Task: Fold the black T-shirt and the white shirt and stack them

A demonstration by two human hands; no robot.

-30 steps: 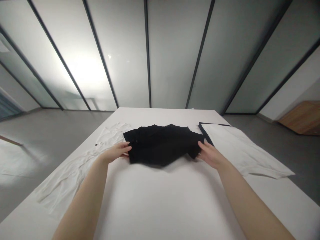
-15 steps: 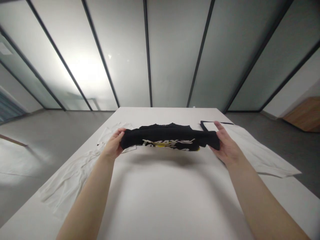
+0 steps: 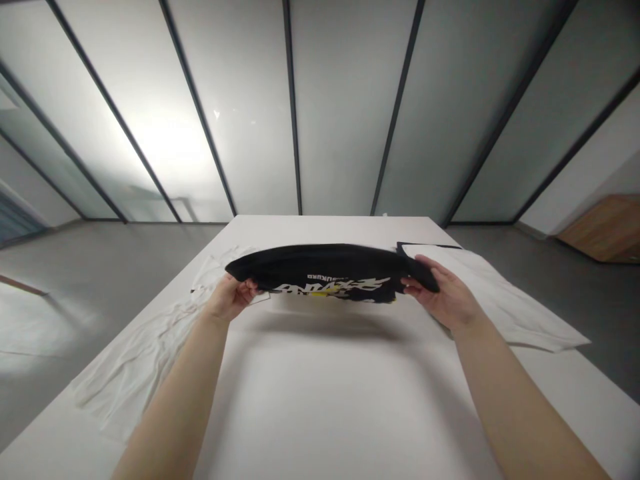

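Observation:
A black T-shirt [image 3: 330, 263] with white and yellow lettering is stretched between my hands, apparently lifted above the table, with its shadow below. My left hand [image 3: 233, 295] grips its left end, fingers curled underneath. At the opposite end, my right hand [image 3: 443, 293] is closed on the cloth, thumb and fingers pinching it. The upper edge bows up in the middle, and the printed part hangs toward me. The shirt's far side is hidden.
The white table [image 3: 345, 400] reaches toward a frosted glass wall [image 3: 340, 107]. Crumpled white clothing [image 3: 135, 360] lies along the left edge. A white garment [image 3: 500, 300] with dark trim lies flat at the right. A wooden panel [image 3: 605, 230] stands beyond, far right.
The shirt's upper edge has turned from flat and jagged to a smooth arch, and more lettering shows. My left hand has shifted slightly lower under its end.

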